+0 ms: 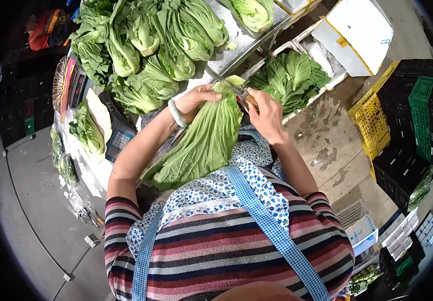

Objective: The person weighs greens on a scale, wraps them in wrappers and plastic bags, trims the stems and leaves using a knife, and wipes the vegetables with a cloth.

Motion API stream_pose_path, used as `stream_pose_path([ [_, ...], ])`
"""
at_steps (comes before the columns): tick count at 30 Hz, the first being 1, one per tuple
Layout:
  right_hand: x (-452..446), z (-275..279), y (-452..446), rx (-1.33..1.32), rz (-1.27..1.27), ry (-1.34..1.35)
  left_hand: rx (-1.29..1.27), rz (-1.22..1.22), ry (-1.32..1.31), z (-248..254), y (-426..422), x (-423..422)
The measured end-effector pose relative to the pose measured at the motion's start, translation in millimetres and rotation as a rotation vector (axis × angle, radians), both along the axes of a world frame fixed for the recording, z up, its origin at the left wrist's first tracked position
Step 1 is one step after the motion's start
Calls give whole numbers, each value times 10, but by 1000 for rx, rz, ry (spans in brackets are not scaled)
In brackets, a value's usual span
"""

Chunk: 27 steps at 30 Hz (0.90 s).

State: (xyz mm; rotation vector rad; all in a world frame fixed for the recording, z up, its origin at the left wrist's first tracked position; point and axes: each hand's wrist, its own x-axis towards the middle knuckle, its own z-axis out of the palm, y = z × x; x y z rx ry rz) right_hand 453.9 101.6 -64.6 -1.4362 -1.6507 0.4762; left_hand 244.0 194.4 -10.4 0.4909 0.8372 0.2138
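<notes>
The right hand has a closed grip around the handle of a knife, and its blade lies across the pale base of a leafy green head. The left hand, with a light bracelet at the wrist, is also closed; it grips this same head just below the base, near the blade. The head is in front of the body, its wide leaves hanging toward the patterned apron.

In my judgement, the cutting at the base is under way but not finished — the end piece seems attached, and how deep the blade is, I cannot tell. Beyond the hands, many similar heads lie in a pile on the desk. Their bases look pale and rather clean, but whether they are already trimmed or are waiting, it is not certain. Beside the desk, green leaves fill a container near the right hand — these may be cut-off ones. Farther left, another head lies beside a device with a keypad.
</notes>
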Motion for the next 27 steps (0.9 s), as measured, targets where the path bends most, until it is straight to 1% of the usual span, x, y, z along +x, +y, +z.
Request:
stream_pose_path([
  [1,34,14,-11,-11,16,17,1,13,-1,-1,-10,10],
  [3,119,77,-46,-92,22,20,-7,-61,-86,20,2,4],
  [4,200,9,-66,-236,-96,-26,-33,-29,-56,26,-25,4],
  [5,249,-131,4,-349,-165,-73,-15,-28,2,-160,-42,-91],
  [6,290,-295,3,-351,-178,34,-29,39,128,-154,-112,-125],
  [7,239,-394,138,-366,-165,140,-26,56,89,-333,-132,-182],
  [8,-48,-152,379,-238,5,198,-50,122,110,-527,-194,-232],
  [9,-337,223,407,-154,146,261,-167,180,52,-711,-276,-322],
  [10,-699,524,495,-235,393,237,-286,240,0,-883,-339,-417],
  [11,-1129,915,588,-135,667,88,-329,280,-45,-1000,-392,-470],
  [12,-1580,1120,669,-74,861,-58,-316,332,-53,-1078,-511,-539],
  [13,-2036,1163,694,22,978,-141,-298,375,-67,-1156,-582,-605],
  [14,-2406,1189,769,71,1041,-346,-260,419,-66,-1223,-621,-639],
  [17,-2658,1123,885,131,1098,-415,-111,547,-60,-1315,-670,-819],
  [18,-2435,1180,842,-26,1051,-241,-93,578,-72,-1325,-703,-866],
  [19,-2148,1199,884,-232,1062,-95,-90,607,-94,-1321,-757,-926],
  [20,-1814,978,948,-222,975,-14,-151,589,-145,-1140,-788,-999],
  [21,-1441,726,999,-368,959,166,-212,571,-192,-942,-818,-1074],
  [22,-1049,496,1027,-583,851,283,-232,574,-233,-955,-846,-1170],
  [23,-725,293,1007,-796,711,407,-179,636,-123,-852,-876,-1225],
  [24,-504,105,925,-812,630,485,-158,628,-176,-911,-875,-1311],
  [25,-237,-57,809,-820,526,561,-130,671,-188,-793,-854,-1339],
  [26,-75,-144,702,-857,455,677,-161,659,-323,-691,-827,-1393],
  [27,22,-244,576,-813,404,778,-198,719,-283,-627,-779,-1401],
])
